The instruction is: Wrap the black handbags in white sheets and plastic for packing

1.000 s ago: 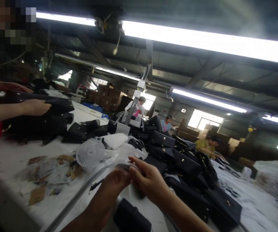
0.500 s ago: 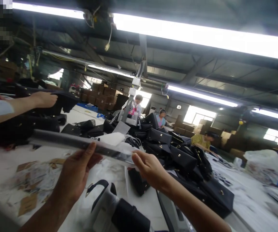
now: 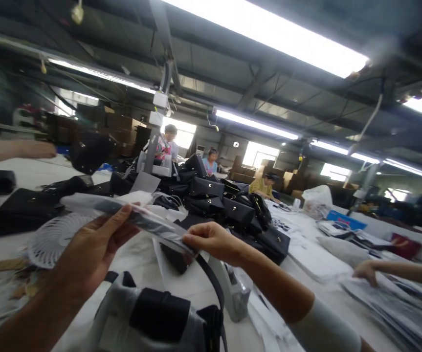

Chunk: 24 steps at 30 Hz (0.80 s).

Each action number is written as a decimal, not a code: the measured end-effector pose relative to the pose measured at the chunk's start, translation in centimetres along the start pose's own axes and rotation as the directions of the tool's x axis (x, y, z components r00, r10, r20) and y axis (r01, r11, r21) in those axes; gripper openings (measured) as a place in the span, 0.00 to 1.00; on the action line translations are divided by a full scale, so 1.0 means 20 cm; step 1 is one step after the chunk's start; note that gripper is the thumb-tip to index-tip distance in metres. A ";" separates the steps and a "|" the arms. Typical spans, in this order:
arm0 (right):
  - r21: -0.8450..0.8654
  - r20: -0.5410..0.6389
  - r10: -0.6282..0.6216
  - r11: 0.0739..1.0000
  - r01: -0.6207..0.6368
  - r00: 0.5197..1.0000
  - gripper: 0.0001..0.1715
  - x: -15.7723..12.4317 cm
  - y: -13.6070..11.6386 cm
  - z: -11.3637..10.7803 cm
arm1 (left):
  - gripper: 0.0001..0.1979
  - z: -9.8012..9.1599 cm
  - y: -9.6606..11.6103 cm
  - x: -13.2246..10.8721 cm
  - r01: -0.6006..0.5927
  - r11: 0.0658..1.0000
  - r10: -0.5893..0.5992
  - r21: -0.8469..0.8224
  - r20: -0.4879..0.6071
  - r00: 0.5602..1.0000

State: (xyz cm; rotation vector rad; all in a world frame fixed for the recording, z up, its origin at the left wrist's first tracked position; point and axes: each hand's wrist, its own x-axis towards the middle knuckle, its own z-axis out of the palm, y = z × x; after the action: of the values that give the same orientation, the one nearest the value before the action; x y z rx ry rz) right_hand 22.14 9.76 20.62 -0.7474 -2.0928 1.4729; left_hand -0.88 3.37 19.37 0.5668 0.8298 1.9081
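Both my hands hold a long black strap in a clear plastic sleeve above the table. My left hand pinches it near the middle between thumb and fingers, and the sleeve's loose end sticks out to the left. Farther right, my right hand pinches it close to the other end. A bare part of the black strap curves down from below the right hand toward a black bag. That bag lies nearest me, partly wrapped in whitish plastic.
Black handbags are heaped beyond my hands. A white fan lies left, near paper scraps. A co-worker's hand touches flat grey sheets at right. At far left, another person's hand is beside a black bag.
My view has turned right, bringing the co-worker's hand and sheets into sight. Both hands keep hold of the sleeved strap. The fan now shows beside my left hand.
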 end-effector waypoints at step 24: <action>0.099 -0.113 -0.001 0.995 0.012 0.994 0.54 -0.36 0.28 -0.02 | 0.36 0.19 -0.08 -0.12 -0.241 0.954 0.218 0.179 0.139 0.966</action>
State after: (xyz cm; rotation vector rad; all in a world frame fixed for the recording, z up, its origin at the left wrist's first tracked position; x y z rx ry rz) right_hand 28.65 6.71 15.01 -0.7667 -1.9222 1.4842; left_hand 3.74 2.86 20.48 0.9225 0.9111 1.9917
